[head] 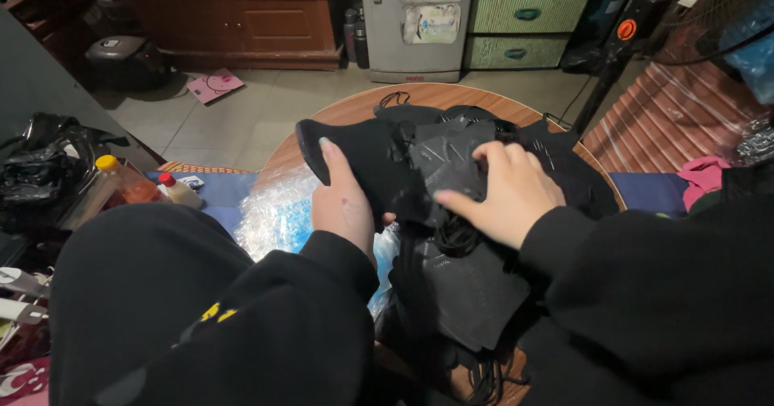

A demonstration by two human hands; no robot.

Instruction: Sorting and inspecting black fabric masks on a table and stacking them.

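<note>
Around us we see a tiled floor [242,124] in dim light, with a wooden cabinet [242,19] along the far wall and, beside it, a grey fridge [415,27] whose door carries two rectangular stickers: a colourful one above and a pale one below. To its right stand green woven drawers [528,19] with oval handles; their contents are shut away from us. A dark fan stand [617,51] with a round orange knob rises at the right, its cage cut off by the frame's edge.

Closer in, we look down on a round wooden table [355,108], mostly covered by a heap of black face masks [476,285] with tangled ear loops. We cannot count them, since black lies on black. Just left of the heap lies a clear crinkled plastic package [278,212] with blue showing through it.

Our left hand [343,200] has its fingers closed around a black mask [363,160], held up over the table's middle. Our right hand [504,192] has its fingers curled down, gripping a folded black mask [447,164] beside the first.

At the far left stand a sauce bottle with a yellow cap [121,182] and a smaller pale bottle with a red cap [179,190]. A flat pink square [214,84] lies on the floor.
</note>
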